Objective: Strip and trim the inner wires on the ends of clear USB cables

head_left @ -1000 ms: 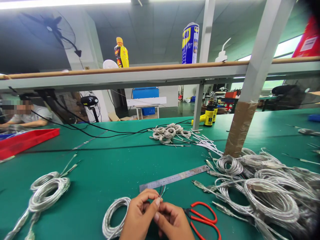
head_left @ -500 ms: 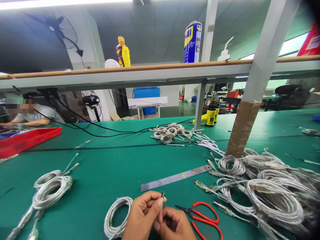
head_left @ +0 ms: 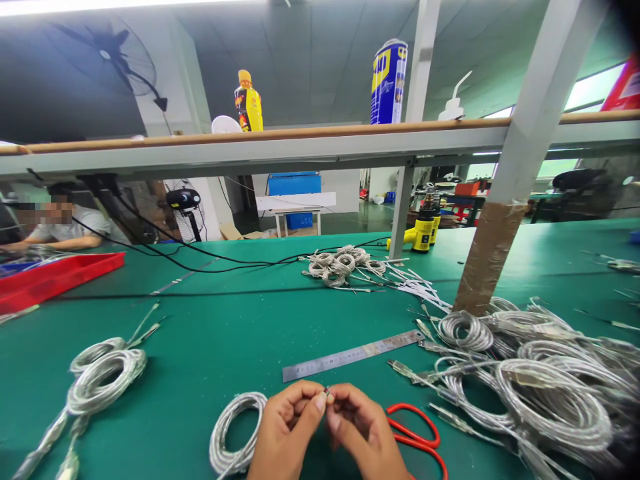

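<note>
Between my hands is a stripped cable end (head_left: 327,392) with thin dark and reddish wires showing. My left hand (head_left: 287,427) pinches it between thumb and forefinger. The fingertips of my right hand (head_left: 365,427) are closed at the same wire tips, touching the left fingertips. Beside my left hand lies a coiled clear-jacketed cable (head_left: 219,433); whether it joins the held end is hidden. Red-handled cutters (head_left: 417,440) lie to the right, their blades covered by my right hand. A steel ruler (head_left: 350,357) lies just beyond both hands.
A heap of coiled USB cables (head_left: 550,393) fills the right side. More coils (head_left: 107,383) lie at left, and a smaller pile (head_left: 343,263) farther back near white strips (head_left: 423,290). A taped post (head_left: 487,260) rises from the green table (head_left: 200,347). A red tray (head_left: 65,277) stands far left.
My right hand has moved up and slightly right, bringing its fingertips to the wire tips and covering the cutter blades. My left hand keeps its pinch in nearly the same place.
</note>
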`<state>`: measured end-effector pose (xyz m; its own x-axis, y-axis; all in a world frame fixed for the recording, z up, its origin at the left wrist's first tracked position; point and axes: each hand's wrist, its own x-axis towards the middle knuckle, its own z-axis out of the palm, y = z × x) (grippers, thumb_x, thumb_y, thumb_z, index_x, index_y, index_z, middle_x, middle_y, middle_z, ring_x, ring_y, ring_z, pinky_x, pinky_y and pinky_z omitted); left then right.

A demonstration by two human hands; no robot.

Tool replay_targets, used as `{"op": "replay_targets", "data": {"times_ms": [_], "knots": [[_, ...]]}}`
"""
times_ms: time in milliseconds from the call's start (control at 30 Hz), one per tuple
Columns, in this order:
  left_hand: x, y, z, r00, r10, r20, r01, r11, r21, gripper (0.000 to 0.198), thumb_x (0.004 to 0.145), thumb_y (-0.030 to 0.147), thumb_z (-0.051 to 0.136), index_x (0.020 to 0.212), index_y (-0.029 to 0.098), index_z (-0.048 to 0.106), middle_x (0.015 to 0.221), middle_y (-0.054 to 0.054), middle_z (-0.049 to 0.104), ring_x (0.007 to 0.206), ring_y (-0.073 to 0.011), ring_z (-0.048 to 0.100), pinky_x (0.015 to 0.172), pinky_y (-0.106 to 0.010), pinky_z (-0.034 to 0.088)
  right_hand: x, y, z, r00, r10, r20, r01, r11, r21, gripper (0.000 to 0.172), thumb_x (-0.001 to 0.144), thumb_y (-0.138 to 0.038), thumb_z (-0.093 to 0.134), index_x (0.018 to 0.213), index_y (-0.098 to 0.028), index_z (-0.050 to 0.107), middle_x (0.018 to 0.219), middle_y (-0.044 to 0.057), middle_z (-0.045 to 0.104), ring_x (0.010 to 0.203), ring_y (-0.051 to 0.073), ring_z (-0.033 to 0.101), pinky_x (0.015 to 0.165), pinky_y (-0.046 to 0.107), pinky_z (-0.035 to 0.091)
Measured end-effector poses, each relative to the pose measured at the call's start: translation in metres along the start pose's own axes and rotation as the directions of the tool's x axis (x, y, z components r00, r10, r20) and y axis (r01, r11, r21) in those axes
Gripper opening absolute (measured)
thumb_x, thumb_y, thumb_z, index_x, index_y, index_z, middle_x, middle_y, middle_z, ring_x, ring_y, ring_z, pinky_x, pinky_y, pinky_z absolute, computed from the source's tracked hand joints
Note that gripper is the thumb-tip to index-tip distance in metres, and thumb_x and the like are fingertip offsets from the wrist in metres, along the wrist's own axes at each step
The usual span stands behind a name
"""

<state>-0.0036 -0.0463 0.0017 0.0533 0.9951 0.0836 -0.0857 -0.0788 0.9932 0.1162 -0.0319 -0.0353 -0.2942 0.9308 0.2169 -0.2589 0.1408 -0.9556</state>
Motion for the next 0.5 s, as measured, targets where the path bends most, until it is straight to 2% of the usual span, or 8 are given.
{"op": "replay_targets", "data": {"times_ms": [67, 233, 367, 500], "knots": [[0.0, 0.001, 0.0, 1.0, 0.014, 0.005, -0.014, 1.0, 0.021, 0.026, 0.069, 0.041, 0.06, 0.066, 0.015, 0.065, 0.044, 0.006, 0.04, 0.048, -0.0086, 0.041, 0.052, -0.017, 0.039, 0.001, -0.01, -0.001, 0.999, -0.003, -0.051, 0.003, 1.0, 0.009, 0.03, 0.071, -0.043, 0.056, 0.085, -0.017, 0.061, 0.068, 0.003, 0.055, 0.054, 0.012, 0.045, 0.052, 0.023, 0.04], [0.0, 0.0, 0.0, 0.998, 0.064, -0.013, -0.062, 0.991, 0.117, 0.027, 0.071, 0.039, 0.058, 0.066, 0.014, 0.064, 0.051, 0.003, 0.048, 0.049, -0.0088, 0.039, 0.049, -0.017, 0.035, 0.005, -0.02, 0.001, 0.984, -0.037, -0.172, 0.026, 0.997, -0.067, 0.028, 0.065, -0.043, 0.062, 0.072, -0.016, 0.065, 0.062, 0.003, 0.057, 0.049, 0.011, 0.043, 0.047, 0.023, 0.037], [-0.003, -0.003, 0.002, 0.993, 0.115, -0.016, -0.109, 0.969, 0.22, 0.027, 0.073, 0.039, 0.055, 0.067, 0.014, 0.065, 0.052, 0.001, 0.052, 0.051, -0.0115, 0.044, 0.049, -0.019, 0.037, 0.009, -0.024, -0.002, 0.986, -0.036, -0.161, 0.013, 0.99, -0.142, 0.025, 0.065, -0.04, 0.062, 0.062, -0.015, 0.06, 0.056, 0.001, 0.053, 0.05, 0.011, 0.041, 0.049, 0.023, 0.035], [-0.005, -0.001, 0.005, 0.972, 0.232, -0.036, -0.206, 0.915, 0.348, 0.027, 0.072, 0.039, 0.054, 0.068, 0.016, 0.067, 0.05, 0.0, 0.054, 0.052, -0.0144, 0.049, 0.052, -0.02, 0.04, 0.008, -0.033, -0.005, 0.994, -0.003, -0.113, -0.018, 0.983, -0.184, 0.026, 0.067, -0.04, 0.06, 0.059, -0.016, 0.053, 0.054, -0.002, 0.047, 0.052, 0.011, 0.039, 0.05, 0.022, 0.033]]}}
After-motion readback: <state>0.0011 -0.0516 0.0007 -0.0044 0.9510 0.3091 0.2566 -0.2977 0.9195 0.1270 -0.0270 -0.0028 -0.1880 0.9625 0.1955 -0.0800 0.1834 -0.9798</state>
